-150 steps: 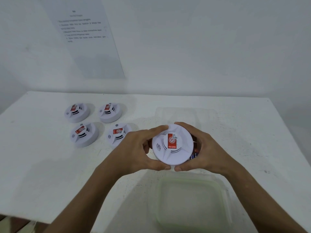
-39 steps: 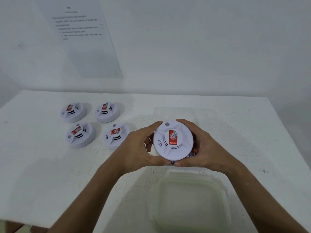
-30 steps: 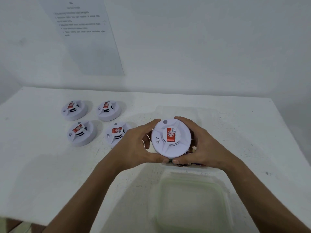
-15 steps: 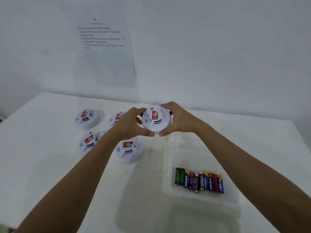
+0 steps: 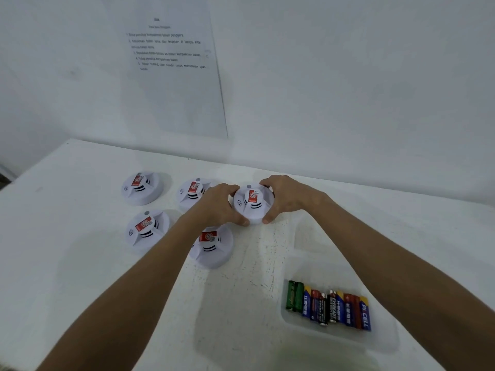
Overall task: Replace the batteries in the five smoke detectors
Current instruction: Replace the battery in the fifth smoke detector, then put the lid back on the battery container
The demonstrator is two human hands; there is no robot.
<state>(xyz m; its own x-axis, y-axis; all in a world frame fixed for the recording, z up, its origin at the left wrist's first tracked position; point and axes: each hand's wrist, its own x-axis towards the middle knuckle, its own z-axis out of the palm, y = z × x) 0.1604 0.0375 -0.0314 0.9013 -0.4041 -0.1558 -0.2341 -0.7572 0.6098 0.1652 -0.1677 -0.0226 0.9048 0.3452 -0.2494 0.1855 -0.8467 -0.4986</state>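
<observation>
A white round smoke detector [image 5: 253, 203] with a red label sits low over the white table [image 5: 67, 263], to the right of the back row. My left hand [image 5: 219, 206] grips its left side and my right hand [image 5: 286, 196] grips its right side. Several other white detectors lie face up to the left: one at back left [image 5: 140, 187], one at back middle [image 5: 191, 191] partly behind my left hand, one at front left [image 5: 146, 228], one at front middle [image 5: 213, 246] under my left forearm.
A clear plastic tray [image 5: 334, 271] at the front right holds a row of several batteries [image 5: 329, 306], green, blue, red and black. A printed instruction sheet [image 5: 174, 65] hangs on the white wall behind the table.
Both hands carried the detector from above the tray away and to the left, lowering it beside the other detectors. The batteries in the tray came into view.
</observation>
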